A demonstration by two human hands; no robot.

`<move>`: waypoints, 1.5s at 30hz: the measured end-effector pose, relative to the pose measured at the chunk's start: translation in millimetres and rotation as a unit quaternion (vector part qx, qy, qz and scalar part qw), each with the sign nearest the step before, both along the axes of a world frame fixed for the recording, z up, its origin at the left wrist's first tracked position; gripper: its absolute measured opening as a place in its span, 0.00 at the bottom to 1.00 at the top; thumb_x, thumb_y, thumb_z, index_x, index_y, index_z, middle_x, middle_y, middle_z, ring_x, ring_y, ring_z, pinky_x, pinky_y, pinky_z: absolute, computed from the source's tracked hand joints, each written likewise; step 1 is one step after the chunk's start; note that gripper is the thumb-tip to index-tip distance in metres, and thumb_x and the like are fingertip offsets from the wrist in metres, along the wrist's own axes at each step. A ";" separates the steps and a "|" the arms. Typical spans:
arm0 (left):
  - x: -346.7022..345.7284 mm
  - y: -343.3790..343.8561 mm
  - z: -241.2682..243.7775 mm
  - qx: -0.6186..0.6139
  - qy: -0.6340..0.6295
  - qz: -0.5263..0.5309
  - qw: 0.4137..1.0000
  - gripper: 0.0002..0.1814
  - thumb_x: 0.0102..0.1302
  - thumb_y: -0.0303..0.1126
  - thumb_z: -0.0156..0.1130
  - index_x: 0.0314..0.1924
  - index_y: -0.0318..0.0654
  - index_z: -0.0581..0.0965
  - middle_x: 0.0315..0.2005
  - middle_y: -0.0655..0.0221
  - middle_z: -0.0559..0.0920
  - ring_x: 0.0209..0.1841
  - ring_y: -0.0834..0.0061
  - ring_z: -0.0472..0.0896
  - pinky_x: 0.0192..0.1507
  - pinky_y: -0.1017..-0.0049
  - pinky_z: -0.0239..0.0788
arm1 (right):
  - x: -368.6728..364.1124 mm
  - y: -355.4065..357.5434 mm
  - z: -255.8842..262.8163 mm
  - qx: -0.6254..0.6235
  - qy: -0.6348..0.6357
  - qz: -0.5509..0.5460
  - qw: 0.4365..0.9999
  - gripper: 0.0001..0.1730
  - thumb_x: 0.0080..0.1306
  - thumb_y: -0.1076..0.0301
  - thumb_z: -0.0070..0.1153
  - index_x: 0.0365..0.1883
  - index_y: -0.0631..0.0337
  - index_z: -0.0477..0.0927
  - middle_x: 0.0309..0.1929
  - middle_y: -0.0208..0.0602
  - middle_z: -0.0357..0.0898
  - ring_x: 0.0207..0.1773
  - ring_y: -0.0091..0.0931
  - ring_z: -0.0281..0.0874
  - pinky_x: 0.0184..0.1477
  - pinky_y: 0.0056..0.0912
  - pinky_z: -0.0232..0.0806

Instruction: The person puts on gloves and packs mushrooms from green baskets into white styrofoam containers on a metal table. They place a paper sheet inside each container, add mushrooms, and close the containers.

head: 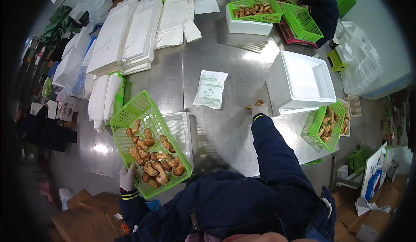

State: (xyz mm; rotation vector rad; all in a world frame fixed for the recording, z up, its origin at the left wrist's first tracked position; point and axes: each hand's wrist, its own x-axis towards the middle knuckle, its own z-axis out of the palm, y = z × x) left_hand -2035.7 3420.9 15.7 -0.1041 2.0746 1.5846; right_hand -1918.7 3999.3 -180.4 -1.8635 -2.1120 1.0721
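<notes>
My left hand (127,178), in a white glove, grips the near-left rim of a green plastic basket (147,102). Inside lie several brown mushrooms (158,173), bunched towards the near end, and the basket tilts over a white foam piece (182,125). Out to the right, my gloved right hand (261,109) is beside the tall white foam box (282,79). Small brown mushrooms (259,102) poke out past its fingers, which are largely hidden from above. A white printed ice pack (211,89) rests flat on the steel table (227,138) between the two hands.
Stacks of white foam sheets (112,37) line the left side. Another green basket of mushrooms (328,125) stands right of the foam box. At the back, a filled basket (255,9) sits on foam, and a green basket (302,22) on a red scale (289,32) is near a co-worker (320,7).
</notes>
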 end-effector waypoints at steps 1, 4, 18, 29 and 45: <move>-0.4 1.7 3.7 -0.001 -0.011 -0.002 1.000 0.08 0.72 0.34 0.56 0.38 0.38 0.76 0.20 0.74 0.77 0.19 0.83 0.74 0.22 0.81 0.64 | -5.8 3.7 0.5 0.013 -0.052 0.019 0.998 0.28 0.62 0.61 0.61 0.56 0.62 0.67 0.52 0.51 0.77 0.46 0.42 0.83 0.46 0.39 0.75; -1.6 6.5 -5.0 0.003 0.028 0.024 0.999 0.12 0.72 0.37 0.57 0.34 0.37 0.76 0.15 0.71 0.76 0.13 0.80 0.71 0.18 0.80 0.60 | -17.1 14.8 -8.2 -0.089 0.094 0.005 0.992 0.20 0.65 0.67 0.55 0.53 0.62 0.69 0.45 0.45 0.78 0.33 0.35 0.83 0.34 0.33 0.74; -11.2 24.8 2.7 -0.013 0.012 -0.012 1.000 0.10 0.72 0.36 0.56 0.37 0.38 0.76 0.19 0.75 0.77 0.18 0.84 0.72 0.22 0.82 0.61 | -51.1 26.4 10.7 -0.401 0.530 -0.019 0.747 0.26 0.70 0.78 0.44 0.67 0.59 0.62 0.52 0.40 0.74 0.51 0.31 0.79 0.48 0.27 0.71; -16.4 32.6 2.6 -0.021 0.003 -0.020 1.000 0.11 0.73 0.37 0.55 0.36 0.38 0.75 0.15 0.73 0.75 0.15 0.83 0.70 0.19 0.81 0.59 | -25.2 32.6 -37.5 -0.353 0.505 -0.071 0.784 0.14 0.71 0.75 0.45 0.54 0.59 0.73 0.46 0.35 0.77 0.49 0.30 0.78 0.50 0.36 0.70; -19.1 47.7 19.4 -0.038 -0.010 -0.035 0.999 0.10 0.72 0.36 0.55 0.36 0.37 0.74 0.15 0.73 0.74 0.14 0.82 0.69 0.17 0.80 0.58 | -46.0 51.7 -61.4 -0.371 0.510 -0.092 0.770 0.34 0.74 0.62 0.44 0.75 0.60 0.50 0.69 0.46 0.64 0.67 0.38 0.69 0.64 0.37 0.62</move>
